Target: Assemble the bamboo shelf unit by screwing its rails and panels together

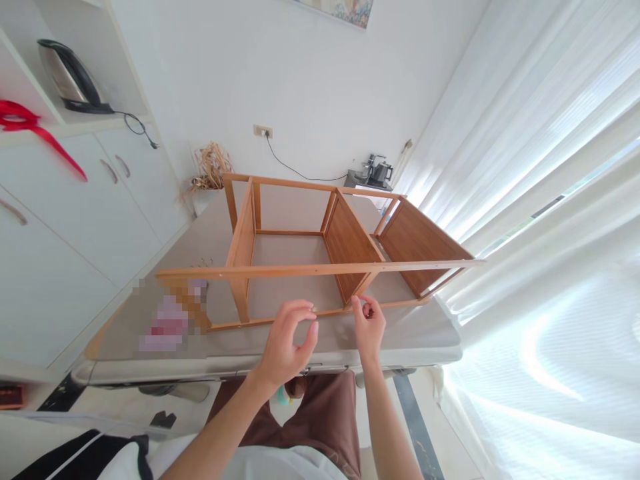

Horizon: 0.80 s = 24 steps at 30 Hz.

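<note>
Clearly, from the head view, the wooden frame (300, 270) lies on its side on the worktop (290, 343). Before its near edge, the left hand (287, 340) curves its fingers toward the thumb; a speck at the tips is too small to name, so any grip cannot be told. Beside the frame's middle panel (347, 243), the right hand (370, 327) bends its fingers around something dark, mostly hidden; its hold is equally unclear. Pixelation (173, 320) masks items at the frame's left end. Above the frame, a wall picture (345, 10) is cut off.

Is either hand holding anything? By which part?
I can't tell: the left hand seems to have a tiny thing at its fingertips, the right hand something dark between its fingers, both too small to tell what, or where gripped.
</note>
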Available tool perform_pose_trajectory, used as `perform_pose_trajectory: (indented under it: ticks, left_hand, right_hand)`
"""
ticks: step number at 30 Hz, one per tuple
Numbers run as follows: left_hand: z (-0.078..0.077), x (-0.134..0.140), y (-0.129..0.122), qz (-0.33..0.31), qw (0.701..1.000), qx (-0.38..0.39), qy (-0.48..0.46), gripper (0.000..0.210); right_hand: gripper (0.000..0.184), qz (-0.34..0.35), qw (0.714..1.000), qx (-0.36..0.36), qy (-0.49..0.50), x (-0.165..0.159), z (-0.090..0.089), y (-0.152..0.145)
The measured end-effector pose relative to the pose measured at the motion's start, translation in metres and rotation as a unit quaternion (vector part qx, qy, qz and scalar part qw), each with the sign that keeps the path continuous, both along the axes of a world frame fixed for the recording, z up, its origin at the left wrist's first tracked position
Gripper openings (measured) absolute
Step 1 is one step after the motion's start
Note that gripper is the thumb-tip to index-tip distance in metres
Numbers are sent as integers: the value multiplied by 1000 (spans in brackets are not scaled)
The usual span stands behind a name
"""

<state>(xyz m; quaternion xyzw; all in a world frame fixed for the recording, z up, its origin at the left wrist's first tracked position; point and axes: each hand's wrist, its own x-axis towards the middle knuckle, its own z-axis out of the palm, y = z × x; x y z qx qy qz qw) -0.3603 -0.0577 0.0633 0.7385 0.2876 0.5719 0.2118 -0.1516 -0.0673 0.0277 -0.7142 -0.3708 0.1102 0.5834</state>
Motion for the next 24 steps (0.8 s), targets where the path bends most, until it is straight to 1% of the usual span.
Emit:
perform_pose_trajectory:
  ticks: [2,4,6,7,8,10,12,13,14,15,16,18,19,20,21,22,24]
  left_hand:
    - [3,-2,0,1,1000,9,-4,25]
    - [9,-10,-2,8,999,38,-29,24]
    - [23,-26,-2,53,989,94,-96,15]
    - [34,-37,-1,87,981,119,-130,11]
    - [46,-51,2,162,949,175,-208,11]
    - [74,-85,15,243,906,214,-273,16]
    - [101,-124,38,301,873,184,-336,17]
    - [112,-145,54,308,872,172,-339,17]
    - [119,-165,73,295,887,163,-315,17]
    - [124,-184,94,288,901,152,-287,16]
    - [124,-202,117,277,921,119,-247,15]
    - [117,-229,162,237,964,21,-118,24]
    - [111,-237,182,209,977,-34,-35,28]
    - [103,-243,200,177,979,-87,52,30]
    - [95,-247,216,147,971,-133,133,31]
    - [88,-248,230,119,956,-171,205,33]
    - [77,-247,252,73,914,-226,328,34]
  right_hand:
    - [48,2,1000,-2,0,0,0,0]
    - [49,1,1000,-3,1,0,-1,0]
    - [51,-3,1000,-4,4,0,-3,0]
    - [51,-4,1000,-4,5,0,-4,0]
    - [52,-5,1000,-4,6,1,-5,0]
    - [54,-4,1000,-3,13,2,-9,1]
    - [55,-8,1000,-5,19,3,-12,2]
    - [54,-10,1000,-6,21,3,-14,3]
    - [54,-13,1000,-8,24,3,-15,3]
    - [52,-15,999,-9,27,4,-16,3]
    - [51,-17,999,-13,29,4,-17,3]
    - [49,-20,999,-26,33,4,-17,2]
    - [48,-24,998,-41,33,4,-17,2]
    - [49,-26,998,-56,32,5,-17,1]
    - [49,-28,997,-71,31,6,-17,0]
    - [49,-30,996,-84,31,7,-17,-1]
    - [50,-23,993,-111,32,11,-18,-3]
